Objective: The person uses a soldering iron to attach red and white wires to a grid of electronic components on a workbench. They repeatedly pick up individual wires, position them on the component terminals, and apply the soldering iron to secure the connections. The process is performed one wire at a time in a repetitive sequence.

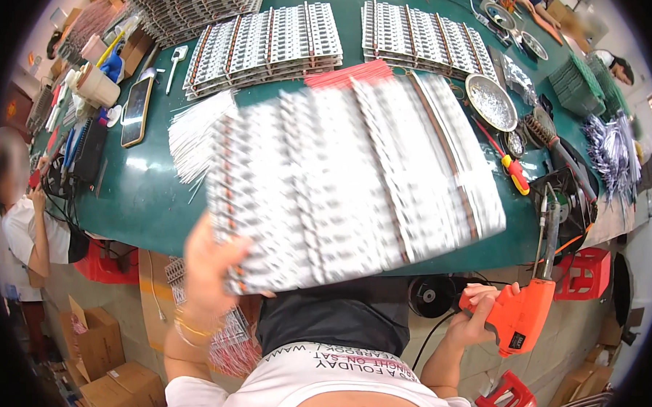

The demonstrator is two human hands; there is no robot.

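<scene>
A white panel with rows of small parts and dark strips across it is tilted up over the near edge of the table, blurred by motion. My left hand grips it by its lower left corner, thumb on top. Off to the right, below the table edge, my right hand is wrapped round the handle of an orange soldering gun. Its metal tip points up and away, beside a dark stand. White wires and red wires lie partly behind the panel.
Stacks of similar panels stand at the back of the green table. At right are a dish of small metal bits, a screwdriver and a brush. A phone lies left; another person sits beyond.
</scene>
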